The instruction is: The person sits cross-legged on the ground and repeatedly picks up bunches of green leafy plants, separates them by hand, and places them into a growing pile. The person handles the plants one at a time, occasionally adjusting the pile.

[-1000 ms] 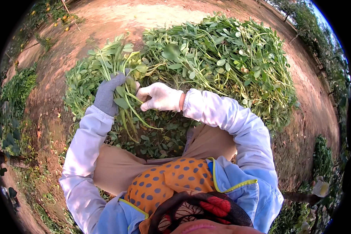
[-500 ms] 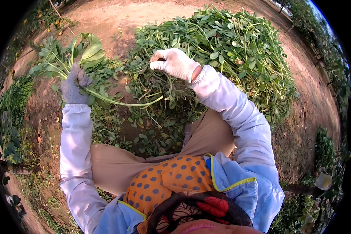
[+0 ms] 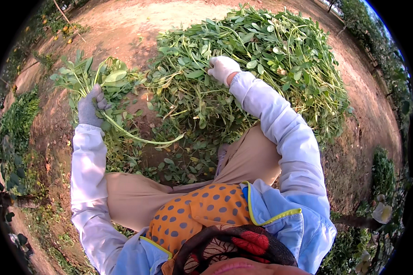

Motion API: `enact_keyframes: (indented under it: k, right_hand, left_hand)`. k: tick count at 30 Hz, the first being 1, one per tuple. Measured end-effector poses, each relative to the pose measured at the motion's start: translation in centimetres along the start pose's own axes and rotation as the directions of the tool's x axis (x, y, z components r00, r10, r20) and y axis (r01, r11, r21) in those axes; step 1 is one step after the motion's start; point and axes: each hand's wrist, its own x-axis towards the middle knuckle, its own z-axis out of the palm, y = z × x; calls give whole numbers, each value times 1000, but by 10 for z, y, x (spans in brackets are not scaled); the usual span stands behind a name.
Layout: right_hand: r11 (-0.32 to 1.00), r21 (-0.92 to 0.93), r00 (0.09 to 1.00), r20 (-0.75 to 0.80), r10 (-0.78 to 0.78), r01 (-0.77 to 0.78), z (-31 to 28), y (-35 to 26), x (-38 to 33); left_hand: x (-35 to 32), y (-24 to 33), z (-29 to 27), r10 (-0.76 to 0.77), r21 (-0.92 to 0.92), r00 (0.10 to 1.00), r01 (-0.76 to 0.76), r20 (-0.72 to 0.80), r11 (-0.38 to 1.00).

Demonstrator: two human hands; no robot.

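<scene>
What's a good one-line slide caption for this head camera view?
Seated on bare soil, a person's gloved left hand lifts a leafy plant bundle while the gloved right hand reaches into the green pile.

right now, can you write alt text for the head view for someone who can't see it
A seated person's gloved left hand holds a bunch of leafy green plants out to the side, while the gloved right hand reaches into a large pile of the same plants on bare reddish dirt ground.

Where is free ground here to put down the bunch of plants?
Bare reddish soil lies beyond the left hand and its held bunch, up to the grassy edge. More bare soil runs right of the big green heap. Around the right hand it is crowded with leaves.
</scene>
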Motion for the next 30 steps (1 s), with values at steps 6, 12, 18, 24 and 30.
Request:
enact_keyframes:
  k: [6,12,18,24,30]
  right_hand:
    - [756,645,992,117,44,-110,-46,24,10]
    - [509,860,982,69,-176,31,-109,-9,-31]
    - [625,780,999,-38,-8,34,-112,2,-25]
    - [519,840,987,-142,-69,157,-121,0,-26]
    - [595,804,986,115,-122,-20,-87,-6,-12]
  left_hand:
    - [-11,0,29,-38,27,999,37,11,999]
    - [-15,-4,23,-89,-11,996,89,29,996]
    - [-16,-6,27,-105,-28,994,105,12,994]
    - [-17,-8,27,-133,-60,991,133,6,989]
    - [-2,-16,9,-114,-2,990,114,85,993]
